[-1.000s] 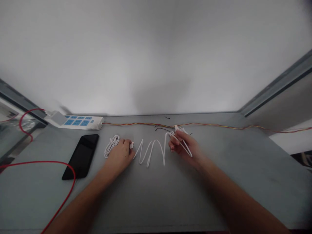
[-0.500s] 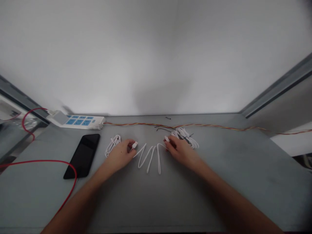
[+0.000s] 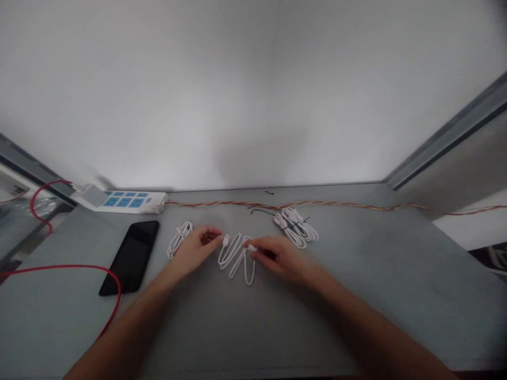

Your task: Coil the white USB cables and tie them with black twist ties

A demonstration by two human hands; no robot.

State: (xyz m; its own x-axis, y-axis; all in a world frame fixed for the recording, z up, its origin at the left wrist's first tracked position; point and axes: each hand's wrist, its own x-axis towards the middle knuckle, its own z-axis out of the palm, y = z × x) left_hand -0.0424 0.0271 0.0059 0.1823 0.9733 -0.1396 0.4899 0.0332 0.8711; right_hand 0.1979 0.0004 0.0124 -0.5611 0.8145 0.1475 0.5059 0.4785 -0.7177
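A white USB cable lies in loose zigzag folds on the grey table between my hands. My right hand pinches the white plug at its right end, over the folds. At the cable's left end, the other plug rests beside the fingertips of my left hand. That hand's thumb and fingers are apart, with nothing between them. A small coiled white cable sits just left of my left hand. Beyond my right hand is a bigger bundle of white cables with a dark tie round it.
A black phone lies on the left, with a red cable by it. Behind stands a white power strip with a plugged-in adapter. Twisted red and yellow wires run along the back wall. Black ties lie near them.
My right hand has moved left with its plug, bringing the cable's folds closer together. My left hand has let go of the other plug. The view has shifted slightly.
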